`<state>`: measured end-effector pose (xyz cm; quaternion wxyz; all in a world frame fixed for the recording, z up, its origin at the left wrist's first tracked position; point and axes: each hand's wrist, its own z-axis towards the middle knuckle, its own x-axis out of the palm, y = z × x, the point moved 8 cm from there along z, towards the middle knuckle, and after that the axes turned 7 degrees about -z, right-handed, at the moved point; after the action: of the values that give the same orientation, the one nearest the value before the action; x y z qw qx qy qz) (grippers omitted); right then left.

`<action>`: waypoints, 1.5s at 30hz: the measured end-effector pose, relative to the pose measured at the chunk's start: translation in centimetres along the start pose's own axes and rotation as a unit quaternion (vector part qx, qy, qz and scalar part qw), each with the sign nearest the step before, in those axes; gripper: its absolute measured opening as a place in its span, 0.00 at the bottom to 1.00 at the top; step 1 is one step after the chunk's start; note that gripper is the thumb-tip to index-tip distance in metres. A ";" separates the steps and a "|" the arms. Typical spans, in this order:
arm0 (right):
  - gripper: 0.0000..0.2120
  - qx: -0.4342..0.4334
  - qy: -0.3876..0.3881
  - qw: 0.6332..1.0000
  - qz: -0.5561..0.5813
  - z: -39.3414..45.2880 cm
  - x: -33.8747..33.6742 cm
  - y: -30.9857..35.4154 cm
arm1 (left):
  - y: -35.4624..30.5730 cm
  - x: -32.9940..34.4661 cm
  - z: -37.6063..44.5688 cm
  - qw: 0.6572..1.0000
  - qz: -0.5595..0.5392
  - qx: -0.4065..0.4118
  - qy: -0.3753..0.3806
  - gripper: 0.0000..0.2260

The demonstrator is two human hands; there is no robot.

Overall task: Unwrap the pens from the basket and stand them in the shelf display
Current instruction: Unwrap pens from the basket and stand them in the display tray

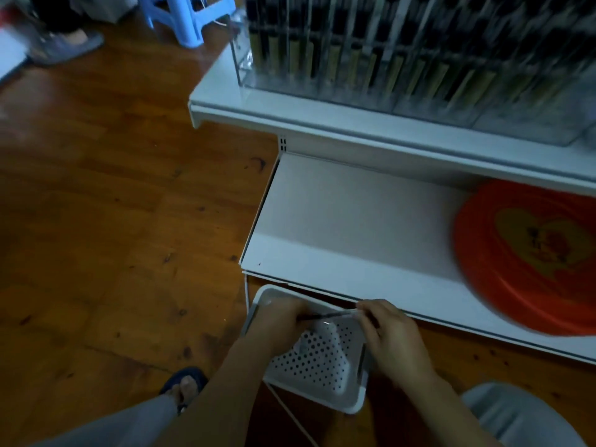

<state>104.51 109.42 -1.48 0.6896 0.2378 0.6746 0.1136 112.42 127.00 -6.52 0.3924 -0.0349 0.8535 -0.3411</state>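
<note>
Over the white basket (309, 359) at six o'clock, the left hand (280, 324) and right hand (392, 333) pinch opposite ends of a pen (325, 315), apparently to strip its wrapper.

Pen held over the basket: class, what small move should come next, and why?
Probably pull the wrapper off: both hands, left hand and right hand, pinch the pen level over the white basket, far below the clear shelf display.
</note>
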 end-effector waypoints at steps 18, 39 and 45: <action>0.07 0.055 -0.292 0.919 0.258 -1.3 -22.1 2.7 | -17.4 -11.0 -5.3 0.968 -0.160 0.102 -0.163 0.04; 0.20 -0.054 -0.399 0.866 0.297 1.0 -39.5 5.6 | -34.3 -17.0 -8.4 0.858 -0.026 0.328 -0.394 0.18; 0.18 -0.087 -0.455 0.855 0.232 3.6 -42.2 6.8 | -34.7 -17.4 -7.6 0.855 0.065 0.305 -0.415 0.22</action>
<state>106.45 94.53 38.72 0.8909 0.3519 0.1982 0.2076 111.95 110.37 29.29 0.7223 0.0034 0.4652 -0.5118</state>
